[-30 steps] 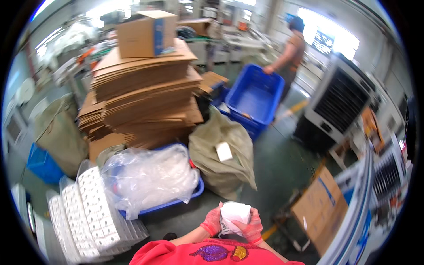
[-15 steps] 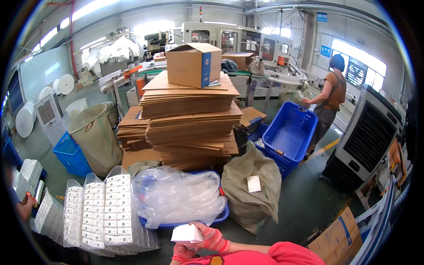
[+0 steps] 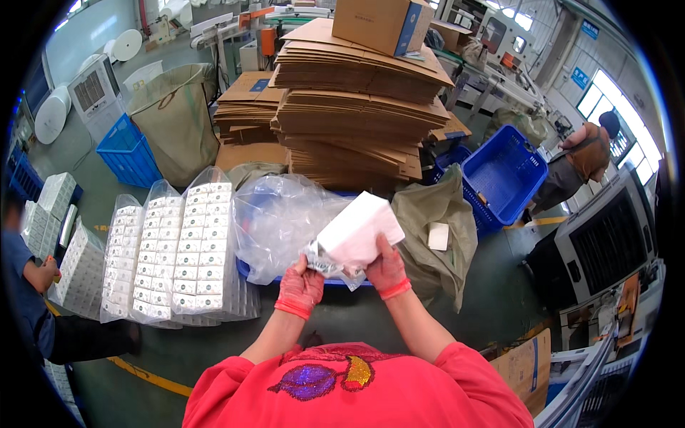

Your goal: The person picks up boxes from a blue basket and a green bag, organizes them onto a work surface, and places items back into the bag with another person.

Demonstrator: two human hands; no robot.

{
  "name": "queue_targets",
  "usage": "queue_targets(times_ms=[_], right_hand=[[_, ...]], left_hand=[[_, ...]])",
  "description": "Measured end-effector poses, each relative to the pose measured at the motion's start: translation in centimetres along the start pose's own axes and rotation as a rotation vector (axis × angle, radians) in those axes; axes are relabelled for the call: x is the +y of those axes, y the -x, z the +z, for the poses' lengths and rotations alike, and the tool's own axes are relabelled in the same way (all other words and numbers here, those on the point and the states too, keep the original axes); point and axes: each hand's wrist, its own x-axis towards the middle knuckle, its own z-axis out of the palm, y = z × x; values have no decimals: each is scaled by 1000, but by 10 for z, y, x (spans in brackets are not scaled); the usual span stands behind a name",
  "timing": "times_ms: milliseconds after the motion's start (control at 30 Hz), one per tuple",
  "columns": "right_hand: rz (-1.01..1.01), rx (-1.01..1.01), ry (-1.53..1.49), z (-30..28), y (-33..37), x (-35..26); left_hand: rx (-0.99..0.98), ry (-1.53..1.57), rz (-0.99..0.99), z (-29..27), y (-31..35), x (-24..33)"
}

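Observation:
In front of my chest I hold a white stack of tissue paper (image 3: pixel 360 232) with both hands. Crumpled printed plastic wrapper (image 3: pixel 322 264) clings to its lower left end. My left hand (image 3: pixel 300 287) is closed, pinching that wrapper between thumb and fingers. My right hand (image 3: pixel 387 267) is closed on the stack's right side, thumb on top; the fingers beneath are hidden. Both hands wear reddish thin gloves. Behind them clear plastic bags (image 3: pixel 278 221) fill a blue basket. A woven sack (image 3: pixel 407 267) stands to the right, with a small white block (image 3: pixel 438 236) on it.
Bagged bundles of white tissue packs (image 3: pixel 203 250) stand at left. Flat cardboard (image 3: pixel 357 107) is piled high behind, topped by a box (image 3: pixel 378 25). A blue crate (image 3: pixel 503 175) and an air cooler (image 3: pixel 599 242) are at right. Co-workers are at far left (image 3: pixel 32 285) and far right (image 3: pixel 581 157).
My hands have risen and spread apart, and the white stack is now held up, tilted, above the basket's front edge. The view has tipped downward, showing more of my arms.

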Motion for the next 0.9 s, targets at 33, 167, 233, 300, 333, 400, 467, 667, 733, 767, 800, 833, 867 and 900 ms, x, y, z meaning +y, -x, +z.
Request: queue_targets(times_ms=[33, 167, 233, 300, 333, 400, 467, 667, 733, 767, 800, 833, 867, 900], right_hand=[[-30, 23, -2, -1, -10, 9], [-111, -13, 1, 13, -16, 29], [-108, -86, 11, 13, -16, 35], [-109, -178, 69, 14, -20, 39], [-69, -207, 36, 11, -20, 44], [-5, -265, -25, 0, -18, 52], [55, -186, -108, 12, -9, 53], [-31, -245, 280, -7, 27, 0], [-82, -215, 427, -11, 44, -26], [-85, -193, 515, -17, 53, -35], [-85, -174, 598, -22, 61, -45], [-112, -100, 682, -27, 73, -58], [-145, 7, 817, -43, 87, -73], [-196, 136, 835, -60, 103, -89]], left_hand=[[-62, -19, 15, 5, 2, 5], [-163, -70, -5, 7, 17, 26], [-88, -166, -43, 2, 32, 34], [-131, -236, 6, 1, 44, 41], [-149, -271, 25, -1, 50, 42], [-134, -342, 50, -5, 62, 42], [-81, -493, 71, -8, 68, 46], [-234, -937, 457, 30, 61, 26], [-433, -928, 164, 42, 50, -1], [-531, -866, 94, 37, 42, -25], [-684, -759, -106, 34, 37, -47], [-624, -763, -201, 25, 35, -69], [-561, -779, -289, 19, 35, -93], [-609, -833, -319, 18, 35, -123]])
